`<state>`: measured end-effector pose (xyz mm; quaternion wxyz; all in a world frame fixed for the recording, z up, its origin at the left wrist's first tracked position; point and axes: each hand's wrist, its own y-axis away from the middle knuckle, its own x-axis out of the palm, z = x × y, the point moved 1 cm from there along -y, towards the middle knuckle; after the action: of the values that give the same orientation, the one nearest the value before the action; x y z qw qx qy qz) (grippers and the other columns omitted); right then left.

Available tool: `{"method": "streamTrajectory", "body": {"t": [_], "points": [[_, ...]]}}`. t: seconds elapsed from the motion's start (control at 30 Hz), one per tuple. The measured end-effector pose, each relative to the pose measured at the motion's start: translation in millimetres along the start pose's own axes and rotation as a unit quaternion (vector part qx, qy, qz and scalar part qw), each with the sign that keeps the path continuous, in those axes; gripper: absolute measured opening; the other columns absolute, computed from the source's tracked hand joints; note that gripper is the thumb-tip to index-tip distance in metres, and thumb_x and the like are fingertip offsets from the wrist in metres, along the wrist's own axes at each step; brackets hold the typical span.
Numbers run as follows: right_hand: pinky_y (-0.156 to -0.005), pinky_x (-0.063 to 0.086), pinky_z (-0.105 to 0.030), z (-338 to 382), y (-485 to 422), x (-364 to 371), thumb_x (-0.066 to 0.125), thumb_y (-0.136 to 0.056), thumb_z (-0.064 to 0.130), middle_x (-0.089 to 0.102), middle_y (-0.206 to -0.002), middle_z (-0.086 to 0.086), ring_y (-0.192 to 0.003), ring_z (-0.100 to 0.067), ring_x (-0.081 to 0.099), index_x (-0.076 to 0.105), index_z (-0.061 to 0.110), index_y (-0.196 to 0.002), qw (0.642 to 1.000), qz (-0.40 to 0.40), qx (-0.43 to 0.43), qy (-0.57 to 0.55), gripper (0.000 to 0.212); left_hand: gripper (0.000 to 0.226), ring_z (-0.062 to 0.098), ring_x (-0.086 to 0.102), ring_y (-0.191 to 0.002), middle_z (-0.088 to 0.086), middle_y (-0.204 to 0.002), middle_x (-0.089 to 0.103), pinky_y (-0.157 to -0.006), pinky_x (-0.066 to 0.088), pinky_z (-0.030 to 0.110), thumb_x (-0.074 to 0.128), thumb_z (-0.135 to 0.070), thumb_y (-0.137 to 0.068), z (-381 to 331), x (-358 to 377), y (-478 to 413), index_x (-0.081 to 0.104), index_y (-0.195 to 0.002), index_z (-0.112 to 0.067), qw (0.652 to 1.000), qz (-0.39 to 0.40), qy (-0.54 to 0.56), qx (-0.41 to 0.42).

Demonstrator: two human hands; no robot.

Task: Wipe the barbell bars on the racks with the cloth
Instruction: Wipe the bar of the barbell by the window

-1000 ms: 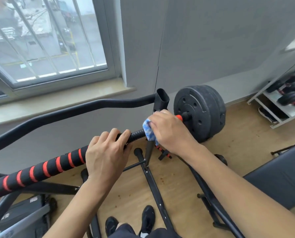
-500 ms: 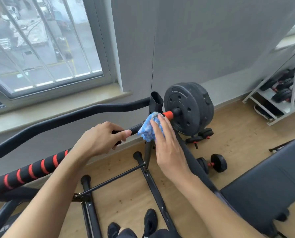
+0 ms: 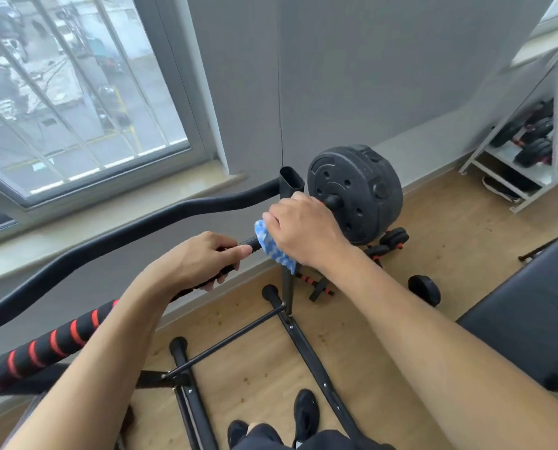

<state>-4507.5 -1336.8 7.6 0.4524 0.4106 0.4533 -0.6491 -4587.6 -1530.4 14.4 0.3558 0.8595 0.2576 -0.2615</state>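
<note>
A black barbell bar (image 3: 44, 350) with red stripes runs from lower left up to a black weight plate (image 3: 355, 193) at centre right, lying on the black rack upright (image 3: 289, 183). My left hand (image 3: 199, 259) grips the bar's knurled part. Just to its right, my right hand (image 3: 300, 232) is wrapped over the bar with a blue-and-white cloth (image 3: 272, 246) held against it, next to the plate's inner side. The bar under the cloth is hidden.
A curved black rail (image 3: 115, 235) runs behind the bar below the window sill. Rack legs (image 3: 310, 352) spread over the wooden floor by my feet. A black bench (image 3: 527, 306) stands at right, small dumbbells (image 3: 397, 241) lie under the plate, and a white shelf (image 3: 537, 151) holds several weights.
My right hand has closed over the bar with the cloth, covering the red collar that showed before. My left hand holds the bar in the same place. The view shifted slightly.
</note>
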Motion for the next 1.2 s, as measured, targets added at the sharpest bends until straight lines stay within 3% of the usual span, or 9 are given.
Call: {"method": "streamTrajectory", "body": {"t": [0.17, 0.33, 0.47, 0.57, 0.67, 0.77, 0.87, 0.97, 1.2], "points": [[-0.067, 0.04, -0.035, 7, -29, -27, 0.043, -0.093, 0.037, 0.048, -0.067, 0.003, -0.072, -0.027, 0.053, 0.046, 0.022, -0.062, 0.969, 0.236, 0.018, 0.078, 0.035, 0.049, 0.016, 0.055, -0.059, -0.009, -0.067, 0.058, -0.053, 0.04, 0.031, 0.043, -0.071, -0.099, 0, 48, 32, 0.057, -0.081, -0.028, 0.914, -0.291, -0.276, 0.062], [-0.069, 0.043, -0.036, 22, -44, -23, 0.036, -0.1, 0.055, 0.053, -0.072, 0.0, -0.067, -0.019, 0.052, 0.052, 0.017, -0.068, 0.93, 0.324, -0.016, 0.173, 0.052, 0.035, 0.021, 0.056, -0.062, -0.005, -0.073, 0.059, -0.055, 0.037, 0.033, 0.056, -0.055, -0.102, 9, 74, 38, 0.068, -0.093, -0.024, 0.862, -0.386, -0.306, 0.12], [-0.058, 0.039, -0.031, -4, -19, -18, 0.041, -0.094, 0.072, 0.059, -0.063, 0.005, -0.062, -0.013, 0.056, 0.057, 0.021, -0.064, 0.969, 0.246, -0.025, -0.007, 0.061, 0.04, 0.019, 0.057, -0.068, -0.005, -0.083, 0.063, -0.059, 0.044, 0.035, 0.043, -0.056, -0.106, 5, 65, 37, 0.065, -0.094, -0.025, 0.876, -0.373, -0.281, 0.122], [-0.089, 0.049, -0.033, -33, 19, -16, 0.049, -0.101, 0.051, 0.065, -0.101, 0.014, -0.099, -0.008, 0.053, 0.067, 0.029, -0.106, 0.984, 0.136, -0.094, -0.071, 0.029, 0.038, 0.016, 0.056, -0.071, -0.008, -0.085, 0.061, -0.062, 0.049, 0.035, 0.037, -0.06, -0.105, 0, 45, 28, 0.053, -0.091, -0.029, 0.937, -0.262, -0.21, 0.089], [-0.108, 0.042, -0.032, -58, 53, -11, 0.051, -0.104, 0.023, 0.059, -0.13, 0.008, -0.123, -0.016, 0.049, 0.057, 0.022, -0.133, 0.991, 0.064, -0.112, -0.036, 0.03, 0.027, 0.019, 0.064, -0.083, -0.006, -0.098, 0.067, -0.079, 0.059, 0.041, 0.046, -0.058, -0.104, -2, 36, 22, 0.054, -0.109, -0.032, 0.97, -0.145, -0.182, 0.069], [-0.106, 0.044, -0.034, -73, 56, -12, 0.047, -0.1, 0.013, 0.061, -0.125, 0.001, -0.119, -0.021, 0.051, 0.059, 0.016, -0.128, 0.998, 0.027, -0.047, 0.027, 0.03, 0.02, 0.017, 0.065, -0.085, -0.01, -0.102, 0.068, -0.073, 0.058, 0.036, 0.052, -0.046, -0.105, -6, 54, 33, 0.061, -0.119, -0.035, 0.938, -0.235, -0.23, 0.108], [-0.091, 0.047, -0.041, -62, 41, -17, 0.049, -0.095, 0.009, 0.064, -0.099, -0.006, -0.096, -0.028, 0.057, 0.064, 0.01, -0.1, 0.993, 0.056, -0.026, 0.102, 0.016, 0.015, 0.02, 0.056, -0.071, -0.007, -0.086, 0.061, -0.059, 0.044, 0.034, 0.058, -0.031, -0.1, -3, 84, 46, 0.062, -0.115, -0.029, 0.886, -0.325, -0.299, 0.138], [-0.081, 0.048, -0.042, -38, 38, -15, 0.046, -0.098, 0.015, 0.06, -0.085, -0.003, -0.083, -0.023, 0.051, 0.061, 0.012, -0.085, 0.996, 0.035, -0.045, 0.062, 0.02, 0.023, 0.023, 0.05, -0.067, -0.002, -0.083, 0.06, -0.056, 0.039, 0.036, 0.054, -0.024, -0.099, 3, 93, 43, 0.064, -0.12, -0.021, 0.864, -0.372, -0.311, 0.141], [-0.077, 0.047, -0.038, -36, 47, -7, 0.053, -0.096, 0.018, 0.056, -0.086, 0.004, -0.082, -0.019, 0.047, 0.061, 0.02, -0.09, 0.992, 0.055, -0.1, 0.048, 0.01, 0.026, 0.026, 0.051, -0.07, 0.003, -0.087, 0.061, -0.06, 0.046, 0.041, 0.057, -0.02, -0.101, 4, 101, 43, 0.063, -0.126, -0.018, 0.853, -0.386, -0.322, 0.142]]}}
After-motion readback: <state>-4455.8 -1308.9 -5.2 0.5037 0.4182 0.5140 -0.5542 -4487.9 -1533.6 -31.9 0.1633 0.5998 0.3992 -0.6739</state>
